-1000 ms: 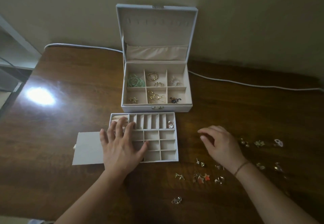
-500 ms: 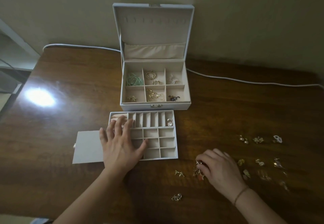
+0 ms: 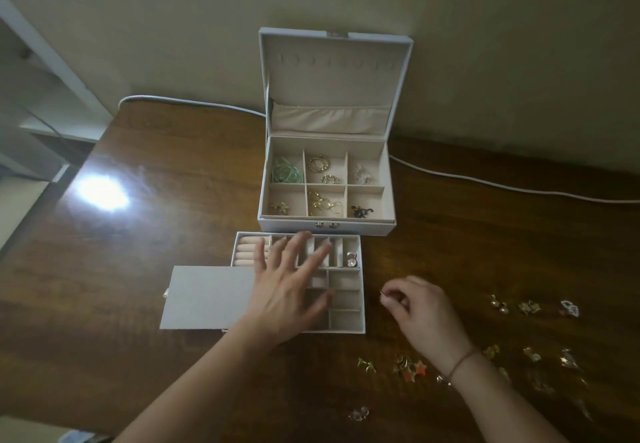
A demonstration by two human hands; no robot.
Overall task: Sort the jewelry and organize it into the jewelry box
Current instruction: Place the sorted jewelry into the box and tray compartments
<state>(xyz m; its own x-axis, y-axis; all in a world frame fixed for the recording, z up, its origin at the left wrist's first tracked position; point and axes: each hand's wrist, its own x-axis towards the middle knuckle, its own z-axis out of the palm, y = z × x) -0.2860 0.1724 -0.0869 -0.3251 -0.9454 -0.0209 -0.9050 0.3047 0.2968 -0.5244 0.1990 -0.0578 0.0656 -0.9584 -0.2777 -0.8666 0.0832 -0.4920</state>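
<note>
Jewelry box (image 3: 327,229): stood at the desk's (image 3: 173,179) back edge, near the middle, lid raised against the wall.
Box compartments: held bands (image 3: 286,173) back left, hoops (image 3: 319,164) back middle, a dark piece (image 3: 361,211) front right.
Divided tray (image 3: 346,304): lay on the desk just before the box.
Ring in tray (image 3: 351,259): sat in the tray's back right slot.
Flat card (image 3: 207,297): lay against the tray's left side.
Left hand (image 3: 287,286): spread over the tray's left half.
Right hand (image 3: 420,318): was right of the tray, pinching a small piece (image 3: 383,295).
Loose earrings (image 3: 530,307): lay scattered toward the desk's right and front edges.
Cable (image 3: 485,183): ran along the back edge behind the box.
</note>
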